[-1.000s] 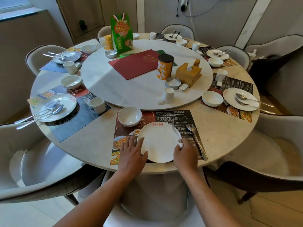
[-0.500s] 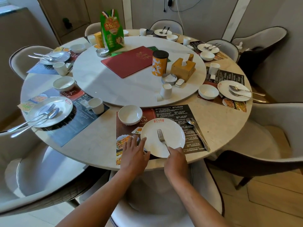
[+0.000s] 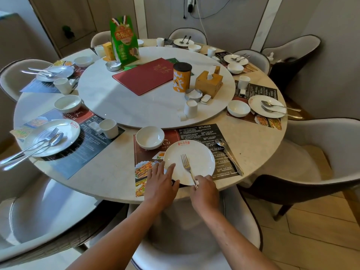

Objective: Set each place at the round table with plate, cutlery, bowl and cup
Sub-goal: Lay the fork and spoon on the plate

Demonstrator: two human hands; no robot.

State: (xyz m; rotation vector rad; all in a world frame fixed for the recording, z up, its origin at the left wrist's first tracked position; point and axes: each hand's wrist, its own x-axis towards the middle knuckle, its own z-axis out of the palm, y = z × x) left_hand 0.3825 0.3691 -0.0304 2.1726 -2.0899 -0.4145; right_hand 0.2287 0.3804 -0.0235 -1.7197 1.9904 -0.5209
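A white plate (image 3: 196,158) with a red logo lies on the dark placemat (image 3: 194,133) at the near edge of the round table (image 3: 253,141). My left hand (image 3: 160,181) rests flat at the plate's left rim, fingers spread. My right hand (image 3: 204,191) pinches the handle end of a fork (image 3: 186,165) whose tines lie on the plate. A spoon (image 3: 228,152) lies on the placemat right of the plate. A white bowl (image 3: 150,137) stands behind the plate to the left. No cup stands on this placemat.
A turntable (image 3: 136,106) in the middle carries a red menu (image 3: 146,75), an orange canister (image 3: 182,76), a wooden tissue box (image 3: 208,84) and a white cup (image 3: 191,109). Other places around the rim hold plates, cutlery, bowls and cups. Padded chairs ring the table.
A second ago my right hand was at the plate's right rim and the plate was bare. The fork now lies across the plate, held by my right hand at the near rim.
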